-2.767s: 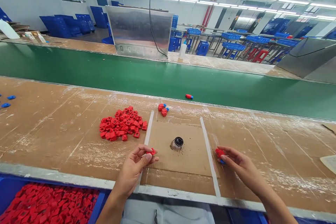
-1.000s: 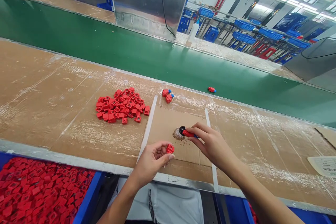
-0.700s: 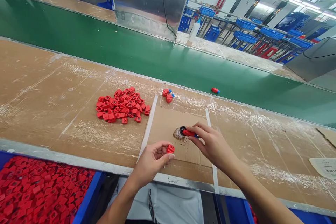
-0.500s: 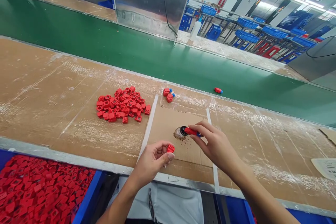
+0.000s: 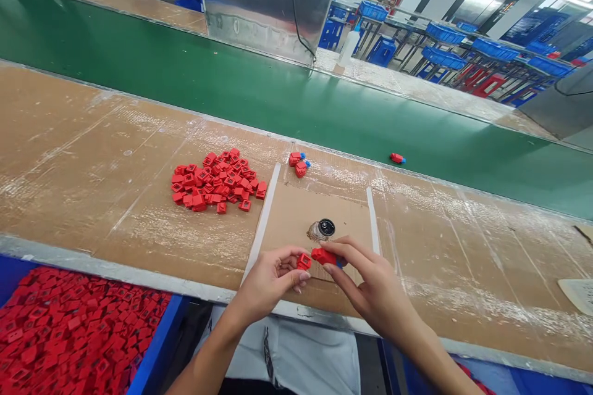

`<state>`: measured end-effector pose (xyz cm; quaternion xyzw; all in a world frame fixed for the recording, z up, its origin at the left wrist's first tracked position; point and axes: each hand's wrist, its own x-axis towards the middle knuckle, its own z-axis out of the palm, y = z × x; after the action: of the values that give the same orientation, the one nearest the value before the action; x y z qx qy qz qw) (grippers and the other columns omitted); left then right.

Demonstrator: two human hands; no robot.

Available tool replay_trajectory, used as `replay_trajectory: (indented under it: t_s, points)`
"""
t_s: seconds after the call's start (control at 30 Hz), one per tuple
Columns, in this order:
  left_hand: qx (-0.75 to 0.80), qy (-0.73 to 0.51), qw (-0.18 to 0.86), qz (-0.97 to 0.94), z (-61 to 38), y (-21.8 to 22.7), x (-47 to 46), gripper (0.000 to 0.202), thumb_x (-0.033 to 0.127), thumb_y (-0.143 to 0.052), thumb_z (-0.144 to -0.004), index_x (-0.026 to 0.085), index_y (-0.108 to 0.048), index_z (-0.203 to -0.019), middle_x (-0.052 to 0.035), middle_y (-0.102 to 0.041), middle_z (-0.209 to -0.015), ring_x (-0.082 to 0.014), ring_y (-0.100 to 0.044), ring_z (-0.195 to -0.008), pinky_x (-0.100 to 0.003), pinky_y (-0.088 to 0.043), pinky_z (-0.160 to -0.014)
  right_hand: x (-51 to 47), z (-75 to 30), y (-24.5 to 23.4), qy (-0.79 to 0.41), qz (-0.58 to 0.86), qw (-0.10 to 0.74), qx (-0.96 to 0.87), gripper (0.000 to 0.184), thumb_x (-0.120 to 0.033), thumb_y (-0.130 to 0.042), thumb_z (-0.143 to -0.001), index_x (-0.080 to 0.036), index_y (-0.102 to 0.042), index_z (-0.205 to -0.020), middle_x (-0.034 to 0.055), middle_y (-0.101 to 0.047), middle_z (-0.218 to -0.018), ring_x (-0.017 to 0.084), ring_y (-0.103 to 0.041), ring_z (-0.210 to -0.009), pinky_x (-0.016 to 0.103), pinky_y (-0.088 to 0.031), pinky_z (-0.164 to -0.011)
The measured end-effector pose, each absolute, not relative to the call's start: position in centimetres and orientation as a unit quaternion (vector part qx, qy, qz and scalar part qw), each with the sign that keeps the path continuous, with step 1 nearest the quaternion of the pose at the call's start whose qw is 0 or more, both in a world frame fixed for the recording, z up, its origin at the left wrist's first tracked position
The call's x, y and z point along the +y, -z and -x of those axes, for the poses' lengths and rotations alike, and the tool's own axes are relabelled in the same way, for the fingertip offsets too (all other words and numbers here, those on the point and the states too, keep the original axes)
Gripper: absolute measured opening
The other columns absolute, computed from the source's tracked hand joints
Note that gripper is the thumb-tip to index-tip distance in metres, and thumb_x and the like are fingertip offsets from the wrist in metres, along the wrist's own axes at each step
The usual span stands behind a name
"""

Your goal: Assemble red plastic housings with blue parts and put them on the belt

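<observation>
My left hand (image 5: pixel 273 278) pinches a small red plastic block (image 5: pixel 304 261) with a square opening, between thumb and fingers. Close to its right, my right hand (image 5: pixel 365 271) grips a red plastic piece with a blue end (image 5: pixel 324 255); a narrow gap separates the two parts. Just beyond my hands a small clear jar with a black top (image 5: pixel 326 228) stands on the cardboard mat (image 5: pixel 291 210). A loose pile of red blocks (image 5: pixel 215 182) lies to the left. Two red pieces with blue ends (image 5: pixel 300 168) sit beyond the mat.
A blue bin (image 5: pixel 160 345) full of red blocks stands below the bench edge at left. One red-and-blue piece (image 5: pixel 397 158) rests on the green conveyor belt (image 5: pixel 250 95) across the bench. A metal housing (image 5: pixel 259 6) rises behind the belt, beside a white bottle (image 5: pixel 348 46).
My right hand has drawn the red-and-blue piece from the jar's black top toward me, close to the block. My left hand has barely moved. The view has shifted slightly.
</observation>
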<state>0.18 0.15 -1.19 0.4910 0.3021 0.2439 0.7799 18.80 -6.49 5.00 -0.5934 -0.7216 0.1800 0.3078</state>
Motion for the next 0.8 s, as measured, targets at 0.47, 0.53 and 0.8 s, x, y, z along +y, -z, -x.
replay_trajectory:
  t_s: [0.47, 0.53, 0.8]
  points:
    - [0.305, -0.222, 0.776, -0.506, -0.1, 0.9, 0.0, 0.024, 0.025, -0.067, -0.083, 0.017, -0.068, -0.106, 0.0007, -0.062, -0.075, -0.0112, -0.057, -0.066, -0.022, -0.048, -0.063, -6.6, -18.0, -3.2, -0.194, 0.591, 0.314, -0.717, 0.019, -0.023, -0.054, -0.097, -0.021, -0.062, -0.114, 0.0085, -0.064, -0.101, 0.019, -0.064, -0.087, 0.030, -0.055, -0.074]
    - [0.309, -0.209, 0.770, -0.518, 0.0, 0.8, 0.0, 0.024, 0.024, -0.065, -0.083, 0.017, -0.069, -0.106, 0.0012, -0.061, -0.072, -0.0106, -0.055, -0.061, -0.021, -0.047, -0.059, -6.7, -18.0, -3.2, -0.203, 0.584, 0.306, -0.724, 0.018, -0.022, -0.052, -0.098, -0.021, -0.062, -0.113, 0.0091, -0.064, -0.102, 0.020, -0.064, -0.088, 0.030, -0.054, -0.075]
    - [0.310, -0.172, 0.731, -0.582, 0.2, 0.5, 0.2, 0.016, 0.020, -0.054, -0.084, 0.015, -0.068, -0.090, 0.0006, -0.059, -0.068, -0.0114, -0.056, -0.057, -0.022, -0.049, -0.054, -7.6, -17.1, -2.3, -0.237, 0.585, 0.305, -0.713, 0.019, -0.018, -0.044, -0.100, -0.021, -0.060, -0.109, 0.0083, -0.061, -0.096, 0.019, -0.062, -0.084, 0.029, -0.051, -0.073]
